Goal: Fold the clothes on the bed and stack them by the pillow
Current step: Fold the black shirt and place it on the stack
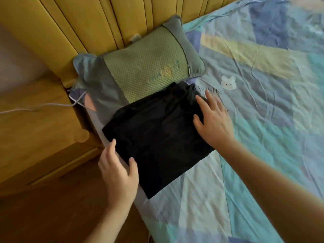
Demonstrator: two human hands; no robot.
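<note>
A folded black garment (157, 134) lies flat on the bed sheet (254, 137), its far corner overlapping the green and grey pillow (145, 67). My left hand (119, 172) is at the garment's near left edge, fingers straight and spread, fingertips touching the cloth. My right hand (213, 120) rests flat on the garment's right side with its fingers spread. Neither hand grips anything.
A yellow padded headboard (87, 23) runs behind the pillow. A wooden nightstand (35, 128) with a white cable (43, 106) stands left of the bed. The patterned blue and teal sheet stretches to the right. Wooden floor lies at the lower left.
</note>
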